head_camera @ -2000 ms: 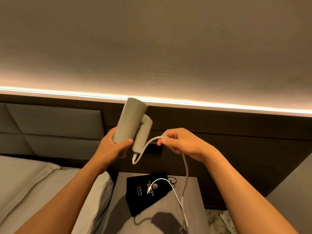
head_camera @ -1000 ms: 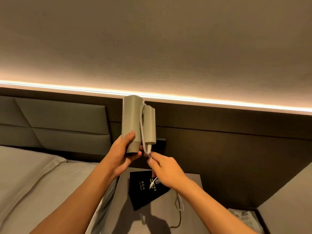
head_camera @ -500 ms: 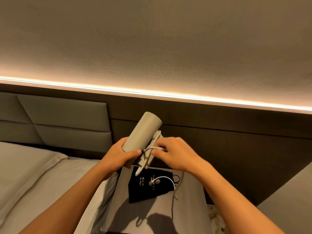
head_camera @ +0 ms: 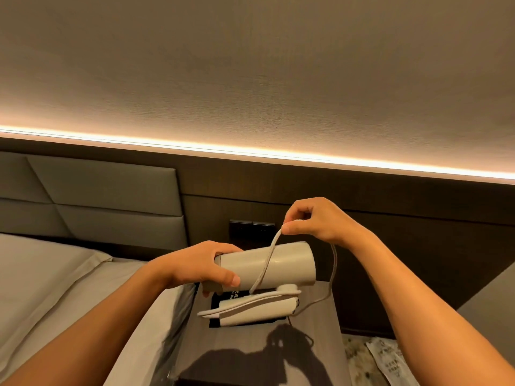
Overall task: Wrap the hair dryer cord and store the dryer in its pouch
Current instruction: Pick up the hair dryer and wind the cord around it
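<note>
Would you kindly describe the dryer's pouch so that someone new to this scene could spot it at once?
Start at the bed and move right to the nightstand beside it. The pouch lies flat on its top, mostly hidden beneath the hair dryer held above. It is the only black fabric item there, with pale printed lettering, whereas the dryer and cord are light-coloured.
</note>
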